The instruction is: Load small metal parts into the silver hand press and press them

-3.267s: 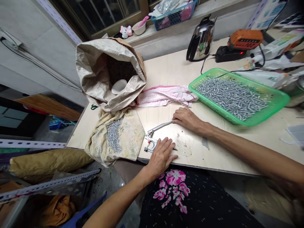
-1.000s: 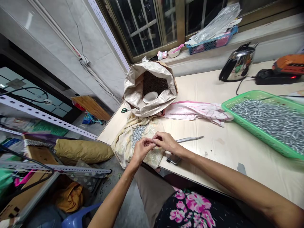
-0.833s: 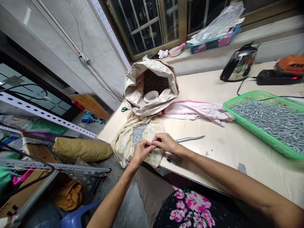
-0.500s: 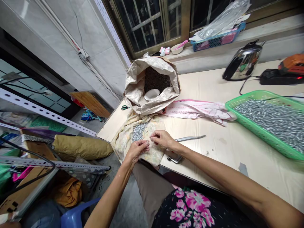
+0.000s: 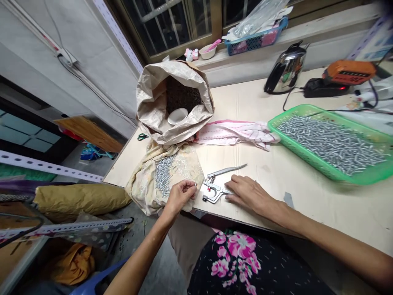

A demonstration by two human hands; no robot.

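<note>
My left hand [image 5: 179, 197] hovers at the table's front edge with its fingertips pinched on a small metal piece. It is over the right edge of a flowered cloth [image 5: 144, 186] that carries a heap of small metal parts [image 5: 161, 175]. My right hand [image 5: 248, 194] lies flat on the table with fingers stretched toward the handle of a metal plier-like press tool [image 5: 216, 186]. The tool sits between my two hands, its long lever pointing up and right.
A paper sack [image 5: 172, 98] of dark bits with a white bowl [image 5: 177, 116] stands behind the cloth. A pink cloth [image 5: 236, 132] and a green basket [image 5: 319, 166] of metal parts lie to the right. A kettle [image 5: 285, 68] and an orange charger [image 5: 348, 71] are at the back.
My hands, joined over the cloth half a second ago, have parted. The right hand moved right and down onto the table by the tool; the left stays pinched by the cloth.
</note>
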